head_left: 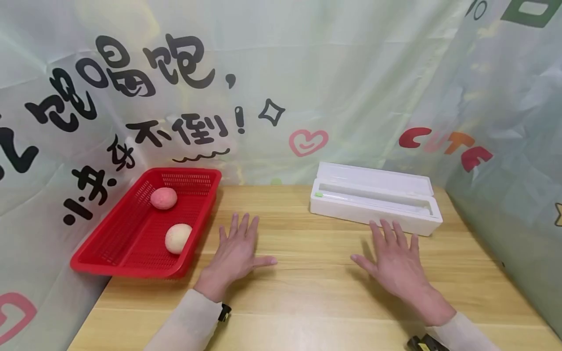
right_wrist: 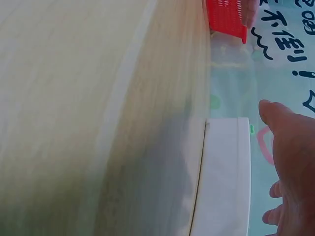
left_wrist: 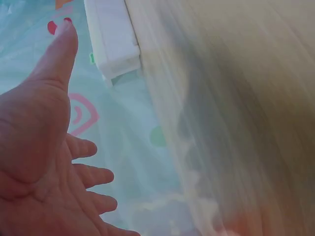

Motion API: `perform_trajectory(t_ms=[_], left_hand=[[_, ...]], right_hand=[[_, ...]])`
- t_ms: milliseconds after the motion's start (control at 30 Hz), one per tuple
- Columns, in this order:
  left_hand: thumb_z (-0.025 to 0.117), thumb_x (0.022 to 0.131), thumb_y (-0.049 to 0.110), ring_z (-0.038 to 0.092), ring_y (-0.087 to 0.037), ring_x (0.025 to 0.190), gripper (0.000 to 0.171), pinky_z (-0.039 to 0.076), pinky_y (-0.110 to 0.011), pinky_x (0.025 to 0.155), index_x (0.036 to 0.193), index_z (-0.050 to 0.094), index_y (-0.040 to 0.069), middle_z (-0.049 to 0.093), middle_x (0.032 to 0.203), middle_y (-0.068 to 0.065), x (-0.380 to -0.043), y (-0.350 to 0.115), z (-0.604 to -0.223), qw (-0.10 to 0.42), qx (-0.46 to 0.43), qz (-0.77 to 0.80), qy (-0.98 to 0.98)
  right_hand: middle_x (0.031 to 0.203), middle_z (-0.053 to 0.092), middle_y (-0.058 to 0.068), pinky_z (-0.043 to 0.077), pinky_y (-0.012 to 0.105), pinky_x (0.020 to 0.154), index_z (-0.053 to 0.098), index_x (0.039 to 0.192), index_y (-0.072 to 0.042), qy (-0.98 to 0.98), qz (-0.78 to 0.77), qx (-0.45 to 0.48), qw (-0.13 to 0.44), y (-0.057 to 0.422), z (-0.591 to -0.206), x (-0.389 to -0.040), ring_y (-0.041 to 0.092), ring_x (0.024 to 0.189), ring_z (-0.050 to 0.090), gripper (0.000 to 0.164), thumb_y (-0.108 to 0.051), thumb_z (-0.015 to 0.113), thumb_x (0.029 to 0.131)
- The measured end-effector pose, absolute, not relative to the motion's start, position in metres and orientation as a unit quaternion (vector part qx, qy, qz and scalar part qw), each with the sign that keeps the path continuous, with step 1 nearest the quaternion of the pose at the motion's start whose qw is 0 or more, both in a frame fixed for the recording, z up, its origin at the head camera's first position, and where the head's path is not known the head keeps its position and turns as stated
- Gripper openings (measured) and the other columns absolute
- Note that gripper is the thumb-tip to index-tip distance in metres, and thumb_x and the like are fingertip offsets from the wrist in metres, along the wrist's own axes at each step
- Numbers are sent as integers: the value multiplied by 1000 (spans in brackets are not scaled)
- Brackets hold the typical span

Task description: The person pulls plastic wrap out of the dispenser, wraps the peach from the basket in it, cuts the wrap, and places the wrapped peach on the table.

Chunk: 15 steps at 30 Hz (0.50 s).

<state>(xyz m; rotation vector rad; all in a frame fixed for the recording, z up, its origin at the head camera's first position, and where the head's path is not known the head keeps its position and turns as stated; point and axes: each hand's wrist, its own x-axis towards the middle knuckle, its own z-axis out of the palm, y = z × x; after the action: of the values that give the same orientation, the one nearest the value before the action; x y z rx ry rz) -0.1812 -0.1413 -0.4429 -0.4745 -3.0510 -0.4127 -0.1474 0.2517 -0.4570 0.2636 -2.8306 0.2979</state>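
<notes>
My left hand hovers over the table just right of a red plastic basket, palm down, fingers straight and thumb spread. In the basket lie a pink ball and a cream ball, both rough-surfaced. On the right, my right hand is held the same way, its fingertips close to the front of a long white box. Whether they touch it I cannot tell. The box's lid is raised; a clear roll-like piece and a small green tab show inside. Both palms look bare in the wrist views.
A wooden table carries everything. Printed cloth with lettering and hearts walls it in at the back and both sides. The basket stands against the left cloth, the box near the back right. Black devices are strapped at the wrists.
</notes>
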Motion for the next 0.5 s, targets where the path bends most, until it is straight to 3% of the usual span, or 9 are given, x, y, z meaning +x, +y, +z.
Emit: perform_trajectory(t_ms=[133,233,333,500], left_hand=[[74,86,71,12,-50,160,112,20,-76,121,165,29,6,29,170,-25,-190,-134,-446,25,-156,-153,-975],[73,90,65,21,-51,158,100,26,-69,123,162,37,5,36,166,-25,-199,-124,-449,36,-165,-178,-969],[73,94,59,30,-48,155,88,29,-62,125,158,44,5,43,161,-23,-209,-110,-449,42,-168,-216,-961],[71,99,50,41,-35,150,71,38,-53,122,154,50,10,49,159,-13,-231,-83,-443,21,-137,-311,-940]], right_hand=[[153,44,37,35,78,108,42,153,8,-963,123,115,210,263,-457,-152,59,139,41,99,-52,83,86],[145,50,39,43,74,102,48,146,12,-947,153,116,256,276,-456,-156,59,130,48,90,-35,89,82],[141,52,38,44,75,97,50,143,12,-940,178,93,276,289,-454,-162,60,125,48,81,-26,88,83],[135,52,41,38,72,100,48,140,16,-944,189,40,266,311,-450,-175,62,120,47,76,-25,85,87]])
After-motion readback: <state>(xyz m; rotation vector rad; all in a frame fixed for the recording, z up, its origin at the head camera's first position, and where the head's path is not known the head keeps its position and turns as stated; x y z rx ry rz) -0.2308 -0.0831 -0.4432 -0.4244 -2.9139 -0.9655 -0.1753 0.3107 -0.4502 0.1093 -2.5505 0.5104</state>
